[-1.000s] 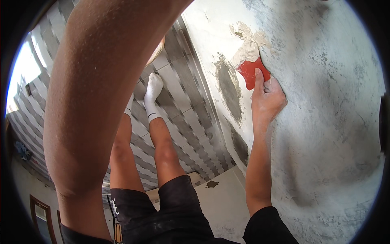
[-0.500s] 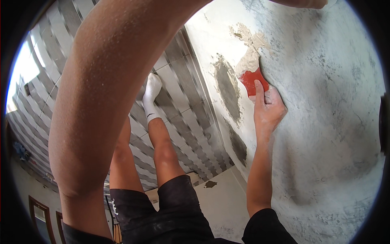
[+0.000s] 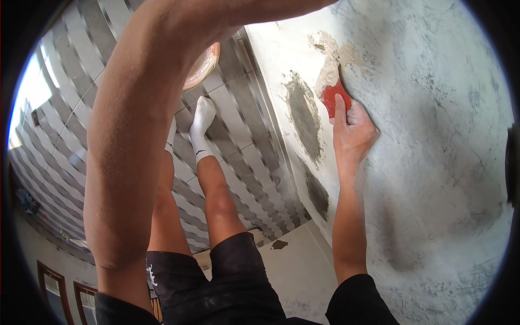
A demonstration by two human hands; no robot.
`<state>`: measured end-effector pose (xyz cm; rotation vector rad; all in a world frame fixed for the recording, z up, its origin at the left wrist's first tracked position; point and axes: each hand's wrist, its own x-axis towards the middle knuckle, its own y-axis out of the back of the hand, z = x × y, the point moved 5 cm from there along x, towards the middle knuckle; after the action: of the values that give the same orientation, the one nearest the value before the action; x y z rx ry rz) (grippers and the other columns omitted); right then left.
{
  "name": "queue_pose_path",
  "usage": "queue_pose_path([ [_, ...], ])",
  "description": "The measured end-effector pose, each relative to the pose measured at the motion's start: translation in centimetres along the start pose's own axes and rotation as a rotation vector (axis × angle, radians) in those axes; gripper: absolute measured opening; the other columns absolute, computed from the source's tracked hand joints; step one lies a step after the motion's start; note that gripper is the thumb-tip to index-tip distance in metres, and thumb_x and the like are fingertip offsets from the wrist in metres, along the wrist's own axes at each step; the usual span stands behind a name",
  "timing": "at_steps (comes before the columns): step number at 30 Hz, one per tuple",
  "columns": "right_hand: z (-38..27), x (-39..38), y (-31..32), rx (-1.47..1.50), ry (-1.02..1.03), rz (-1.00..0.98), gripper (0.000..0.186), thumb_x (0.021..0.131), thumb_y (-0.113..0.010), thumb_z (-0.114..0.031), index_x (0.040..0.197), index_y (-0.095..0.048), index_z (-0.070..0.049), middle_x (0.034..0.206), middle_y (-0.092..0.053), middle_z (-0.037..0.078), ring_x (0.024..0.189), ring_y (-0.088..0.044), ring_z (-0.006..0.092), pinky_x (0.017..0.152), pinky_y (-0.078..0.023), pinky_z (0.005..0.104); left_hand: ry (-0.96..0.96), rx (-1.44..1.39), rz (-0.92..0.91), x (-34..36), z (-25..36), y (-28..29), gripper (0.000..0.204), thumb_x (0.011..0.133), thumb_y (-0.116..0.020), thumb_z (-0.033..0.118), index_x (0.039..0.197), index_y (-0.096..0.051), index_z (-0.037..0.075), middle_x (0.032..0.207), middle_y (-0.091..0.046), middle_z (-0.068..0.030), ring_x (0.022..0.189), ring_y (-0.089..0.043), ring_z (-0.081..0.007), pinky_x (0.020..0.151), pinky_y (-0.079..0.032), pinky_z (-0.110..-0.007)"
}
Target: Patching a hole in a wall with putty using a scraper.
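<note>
My right hand (image 3: 353, 134) reaches up the rough white-grey wall (image 3: 433, 162) and presses a small red spreader (image 3: 333, 98) flat against it, index finger laid along the blade. The blade sits at the lower edge of a beige patch of fresh filler (image 3: 331, 60). My left forearm (image 3: 135, 151) rises from the lower left and bends across the top of the picture. Its hand is past the upper edge and hidden.
Two dark grey damp patches (image 3: 303, 116) mark the wall left of the spreader. Below are my legs in black shorts and a white sock (image 3: 203, 120) on a grey striped tile floor (image 3: 244, 146). A round orange-pink bowl (image 3: 203, 65) shows behind my left arm.
My right hand with the red spreader made a short stroke, dipping a little and coming back up to the filler patch. My left arm swung higher across the top.
</note>
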<state>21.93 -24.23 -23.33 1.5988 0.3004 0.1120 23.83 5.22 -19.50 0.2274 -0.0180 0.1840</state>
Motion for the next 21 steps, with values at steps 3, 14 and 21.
queue_pose_path([
  [3, -0.1, -0.9, 0.9, 0.006, 0.022, 0.034, 0.026, 0.089, -0.066, -0.025, 0.075, -0.064, -0.003, 0.061, -0.064, 0.011, 0.052, -0.063, 0.023, 0.052, -0.045, 0.031, 0.028, 0.011, -0.015, -1.1, -0.6, 1.2, 0.061, 0.097, -0.049, 0.039, 0.136, -0.042, -0.007, 0.137, -0.044, -0.0305, 0.131, -0.04, -0.0421, 0.109, -0.032, -0.056],
  [14, -2.0, 0.6, 2.0, -0.006, 0.08, 0.068, 0.027, 0.089, -0.066, -0.025, 0.07, -0.062, -0.006, 0.053, -0.058, 0.008, 0.046, -0.055, 0.0283, 0.049, -0.042, 0.0353, 0.444, -0.392, 0.128, -9.9, -8.2, 0.4, 0.05, 0.091, -0.061, 0.042, 0.126, -0.061, 0.008, 0.122, -0.063, -0.0098, 0.122, -0.052, -0.0164, 0.111, -0.027, -0.034],
  [21, -2.0, -1.2, 2.7, 0.102, 0.043, 0.059, 0.024, 0.088, -0.068, -0.022, 0.07, -0.062, -0.006, 0.056, -0.057, 0.009, 0.045, -0.054, 0.025, 0.048, -0.042, 0.0336, 0.654, -0.351, 0.151, -15.6, -10.7, -0.2, 0.047, 0.093, -0.058, 0.039, 0.125, -0.061, 0.004, 0.123, -0.062, -0.0088, 0.12, -0.051, -0.0173, 0.109, -0.029, -0.034],
])
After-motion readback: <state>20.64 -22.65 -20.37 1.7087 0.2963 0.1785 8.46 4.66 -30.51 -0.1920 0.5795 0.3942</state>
